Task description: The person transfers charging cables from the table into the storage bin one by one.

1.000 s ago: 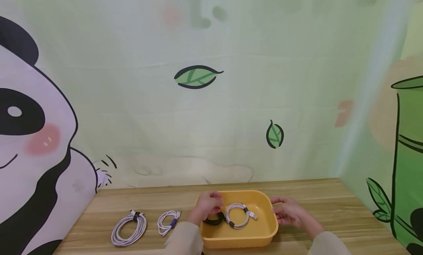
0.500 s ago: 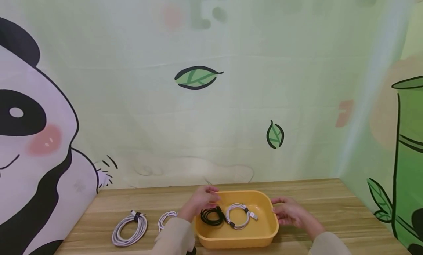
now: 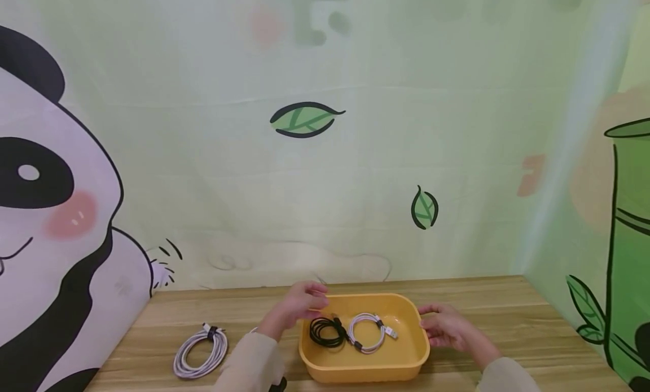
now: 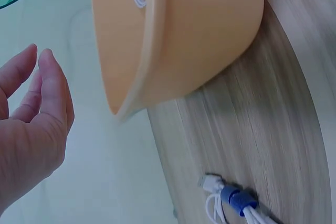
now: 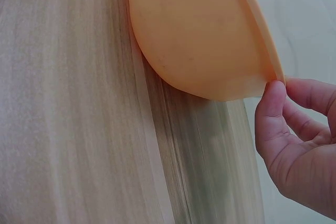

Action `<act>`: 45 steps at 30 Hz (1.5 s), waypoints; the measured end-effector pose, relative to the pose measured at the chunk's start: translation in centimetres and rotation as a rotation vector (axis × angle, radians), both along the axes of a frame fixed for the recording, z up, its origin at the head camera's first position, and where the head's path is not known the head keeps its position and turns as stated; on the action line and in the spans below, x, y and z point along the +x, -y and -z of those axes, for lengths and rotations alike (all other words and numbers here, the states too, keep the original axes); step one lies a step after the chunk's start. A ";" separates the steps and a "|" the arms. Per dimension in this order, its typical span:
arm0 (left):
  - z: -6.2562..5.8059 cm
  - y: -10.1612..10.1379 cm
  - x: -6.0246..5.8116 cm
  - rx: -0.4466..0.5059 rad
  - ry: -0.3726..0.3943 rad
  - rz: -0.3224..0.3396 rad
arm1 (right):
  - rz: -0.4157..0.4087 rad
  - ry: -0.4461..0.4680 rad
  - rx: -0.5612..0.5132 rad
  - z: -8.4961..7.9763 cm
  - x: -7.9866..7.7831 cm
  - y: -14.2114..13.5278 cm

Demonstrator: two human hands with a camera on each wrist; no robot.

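Observation:
My left hand (image 3: 297, 304) hovers by the far left corner of a yellow plastic basin (image 3: 363, 374). It holds nothing, and the left wrist view shows its fingers relaxed and apart from the rim. With thumb and fingers my right hand (image 5: 299, 135) pinches the basin's right rim. Inside the basin lie a coiled black cable (image 3: 327, 342) on the left and a coiled white USB cable (image 3: 367, 347) with dark ties beside it. A white cable with a blue strap (image 4: 239, 200) rests on the table, mostly hidden by my left sleeve in the head view.
At the left of the wooden table (image 3: 508, 324) lies a larger coiled white cable (image 3: 200, 355) with a black tie. A backdrop (image 3: 213, 172) printed with a panda and leaves rises behind the table's back edge.
My left hand has let go of the black cable inside the basin and moved up and left, away from it. The left sleeve now covers the blue-strapped cable. My right hand keeps its place.

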State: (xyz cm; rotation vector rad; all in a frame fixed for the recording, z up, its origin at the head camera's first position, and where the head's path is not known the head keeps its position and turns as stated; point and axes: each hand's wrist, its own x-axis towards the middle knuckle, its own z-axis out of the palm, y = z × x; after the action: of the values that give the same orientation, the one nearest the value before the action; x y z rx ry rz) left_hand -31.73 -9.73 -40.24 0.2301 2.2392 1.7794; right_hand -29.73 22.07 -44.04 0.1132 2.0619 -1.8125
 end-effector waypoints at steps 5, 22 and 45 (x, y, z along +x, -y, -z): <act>-0.3 0.8 0.1 -0.006 0.006 0.025 | -0.001 -0.001 0.000 0.0 0.0 0.0; -0.2 3.3 0.3 -0.009 0.042 0.029 | -0.041 -0.019 -0.022 0.7 -0.3 -0.5; 1.6 6.7 1.1 -0.095 0.043 -0.070 | -0.040 -0.008 -0.024 0.4 -0.2 -0.4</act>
State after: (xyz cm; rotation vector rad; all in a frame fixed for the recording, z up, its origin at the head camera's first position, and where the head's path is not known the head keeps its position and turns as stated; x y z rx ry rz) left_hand -30.65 -16.48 -41.80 0.0940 2.3202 1.6901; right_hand -29.92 22.44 -44.47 0.0574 2.0323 -1.8164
